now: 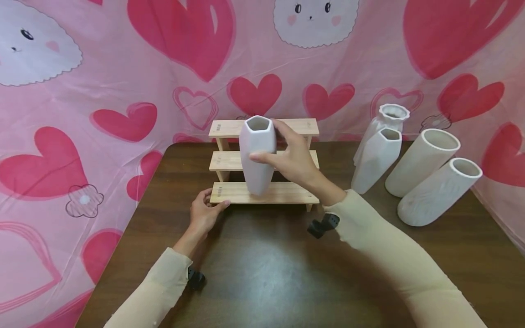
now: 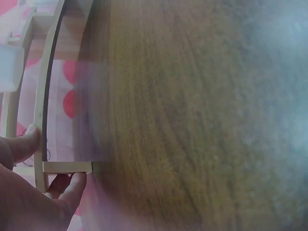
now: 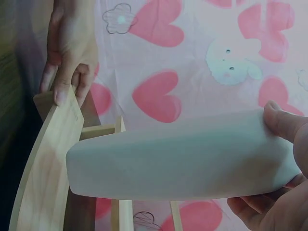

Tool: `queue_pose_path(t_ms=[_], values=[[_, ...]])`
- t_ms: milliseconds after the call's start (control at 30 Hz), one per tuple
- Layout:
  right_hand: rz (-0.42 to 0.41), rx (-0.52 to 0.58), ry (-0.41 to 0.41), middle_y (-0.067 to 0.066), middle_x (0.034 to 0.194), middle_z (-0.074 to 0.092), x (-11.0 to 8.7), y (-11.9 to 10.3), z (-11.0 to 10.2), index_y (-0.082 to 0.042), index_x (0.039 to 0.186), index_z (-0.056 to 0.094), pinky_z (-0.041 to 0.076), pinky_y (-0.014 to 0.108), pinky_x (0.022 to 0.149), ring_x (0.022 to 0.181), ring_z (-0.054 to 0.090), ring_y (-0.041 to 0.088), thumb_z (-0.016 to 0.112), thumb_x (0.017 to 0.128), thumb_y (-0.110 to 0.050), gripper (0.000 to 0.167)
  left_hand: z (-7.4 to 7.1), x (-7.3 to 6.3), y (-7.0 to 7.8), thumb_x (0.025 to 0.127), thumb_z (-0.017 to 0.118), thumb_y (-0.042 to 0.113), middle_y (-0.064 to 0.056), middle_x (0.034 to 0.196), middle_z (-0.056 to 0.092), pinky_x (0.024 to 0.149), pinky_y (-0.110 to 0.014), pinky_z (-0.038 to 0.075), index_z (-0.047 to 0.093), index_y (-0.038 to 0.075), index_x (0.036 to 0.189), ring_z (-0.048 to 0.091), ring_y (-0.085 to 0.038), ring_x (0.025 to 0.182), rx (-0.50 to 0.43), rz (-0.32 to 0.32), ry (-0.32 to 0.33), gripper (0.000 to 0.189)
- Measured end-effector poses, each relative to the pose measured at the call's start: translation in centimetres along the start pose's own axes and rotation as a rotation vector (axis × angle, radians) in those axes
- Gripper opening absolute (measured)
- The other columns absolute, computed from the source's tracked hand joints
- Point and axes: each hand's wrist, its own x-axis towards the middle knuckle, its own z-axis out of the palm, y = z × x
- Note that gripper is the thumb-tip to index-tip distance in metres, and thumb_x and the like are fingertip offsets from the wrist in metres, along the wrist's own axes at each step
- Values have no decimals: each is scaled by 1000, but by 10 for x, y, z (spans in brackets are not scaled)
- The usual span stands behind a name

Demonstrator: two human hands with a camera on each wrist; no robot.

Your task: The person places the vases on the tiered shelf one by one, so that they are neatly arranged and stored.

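Observation:
My right hand [image 1: 296, 157] holds a white faceted vase [image 1: 257, 157] with a five-sided mouth. Thumb and fingers wrap its upper part, as the right wrist view also shows. The vase is upright over the lowest step of a three-tier wooden display stand [image 1: 297, 193]; a small gap below its base [image 2: 9, 70] appears in the left wrist view. At the stand's front left corner, my left hand [image 1: 203, 213] grips the lowest step. Its thumb [image 2: 26, 143] lies on the board and its fingers [image 2: 72, 192] are against the leg below.
Right of the stand are a white vase with a ruffled rim [image 1: 393, 111], another faceted vase [image 1: 377, 159], a wide cylindrical vase [image 1: 424, 161] and a textured cylindrical vase [image 1: 439, 193]. A pink heart-patterned cloth [image 1: 123, 68] hangs behind the brown wooden table [image 1: 262, 282].

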Motion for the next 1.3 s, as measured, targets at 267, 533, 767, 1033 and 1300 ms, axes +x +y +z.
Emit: queue_pose_path(t_ms=[267, 533, 767, 1033, 1300], values=[[-20, 23, -25, 4, 115, 63, 10, 13, 17, -10, 133, 53, 51, 32, 85, 96, 62, 15, 88, 71, -20, 72, 1, -1, 0, 83, 77, 18, -14, 125, 56, 87, -36, 43, 45, 5, 138, 53, -27, 108, -8, 11, 11, 65], [-18, 18, -55, 1, 118, 62, 12, 17, 29, -13, 135, 52, 51, 34, 81, 95, 62, 14, 87, 71, -23, 74, 2, -1, 1, 83, 77, 19, -15, 124, 56, 86, -36, 44, 45, 5, 138, 53, -27, 107, -7, 14, 9, 65], [-12, 14, -73, 0, 119, 61, 13, 24, 35, -14, 137, 50, 52, 36, 80, 94, 61, 12, 86, 73, -23, 74, 2, 0, 1, 83, 77, 20, -15, 125, 57, 83, -33, 44, 45, 5, 138, 53, -26, 106, 6, 10, 3, 66], [-5, 4, -86, 2, 118, 62, 16, 23, 44, -14, 137, 50, 52, 33, 79, 94, 61, 13, 86, 72, -24, 75, 1, 1, 0, 83, 77, 22, -15, 125, 56, 83, -34, 45, 44, 5, 139, 53, -26, 107, 19, 5, 4, 67], [30, 14, -91, 4, 114, 64, 15, 21, 50, -12, 137, 50, 53, 33, 77, 94, 63, 15, 87, 72, -23, 76, 0, 0, 1, 83, 78, 21, -15, 124, 57, 75, -27, 44, 45, 5, 138, 54, -25, 102, 32, 2, 2, 66]])
